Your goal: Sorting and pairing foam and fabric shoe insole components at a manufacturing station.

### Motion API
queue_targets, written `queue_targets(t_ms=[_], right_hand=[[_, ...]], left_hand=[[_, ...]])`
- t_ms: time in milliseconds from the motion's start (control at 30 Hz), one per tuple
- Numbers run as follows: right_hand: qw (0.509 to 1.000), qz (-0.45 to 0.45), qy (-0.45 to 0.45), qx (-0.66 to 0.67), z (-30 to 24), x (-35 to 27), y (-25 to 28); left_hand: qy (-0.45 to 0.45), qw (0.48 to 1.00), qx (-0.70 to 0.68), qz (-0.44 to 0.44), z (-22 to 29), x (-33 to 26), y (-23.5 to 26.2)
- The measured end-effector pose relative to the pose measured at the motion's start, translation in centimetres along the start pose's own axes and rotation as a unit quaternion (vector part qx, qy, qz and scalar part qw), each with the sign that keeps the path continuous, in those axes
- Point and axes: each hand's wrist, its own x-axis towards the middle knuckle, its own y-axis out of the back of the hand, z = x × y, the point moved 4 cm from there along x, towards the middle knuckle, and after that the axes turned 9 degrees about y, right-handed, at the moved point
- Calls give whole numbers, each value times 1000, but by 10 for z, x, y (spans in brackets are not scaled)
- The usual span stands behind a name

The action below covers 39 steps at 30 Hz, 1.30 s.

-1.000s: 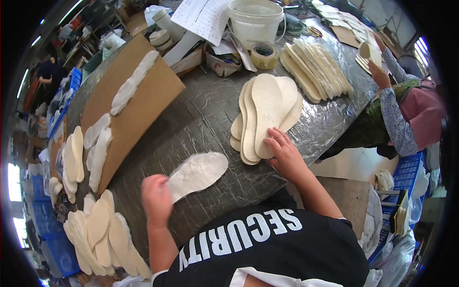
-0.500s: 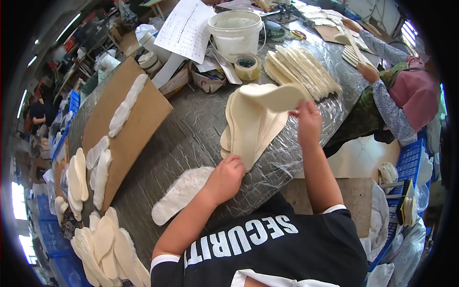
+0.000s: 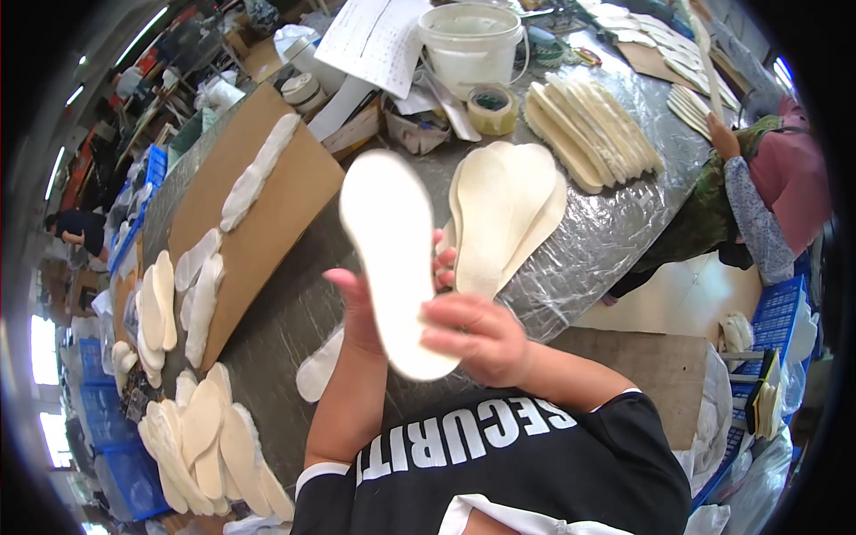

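Left palm [image 3: 364, 308] behind insole [image 3: 392, 259]

Matt, smooth, cream foam-like insole [image 3: 392, 259] held up between left hand [image 3: 366, 312] and right hand [image 3: 473, 334]; same soft, dull finish on the stacked insoles [image 3: 504, 214] behind. Glossy, crinkled silvery plastic sheeting over the worktop [image 3: 606, 241], with a flat brown cardboard sheet [image 3: 267, 223], matt and slightly rough. White plastic bucket [image 3: 471, 45] with a faint sheen, white paper sheet [image 3: 374, 40], a glossy roll of tape [image 3: 491, 107], and black cloth shirt [image 3: 499, 473] with matt white print.
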Motion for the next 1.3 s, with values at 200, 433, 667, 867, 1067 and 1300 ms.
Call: queue_targets(t_ms=[200,433,667,867,1067,1300], right_hand=[[982,-85,-46,163,-7,-26,-60],[960,-99,-257,57,7,-69,-62],[860,-22,-466,205,22,-99,-63],[779,54,-523,342,29,-102,-65],[754,52,-532,381,31,-104,-65],[750,61,-527,395,34,-104,-61]], left_hand=[[-136,983,-106,64,41,-60,23],[-120,872,382,281,101,-155,18],[81,548,789,268,98,-155,4],[70,484,846,212,78,-121,3],[63,462,870,161,56,-106,16],[73,445,880,147,45,-100,24]])
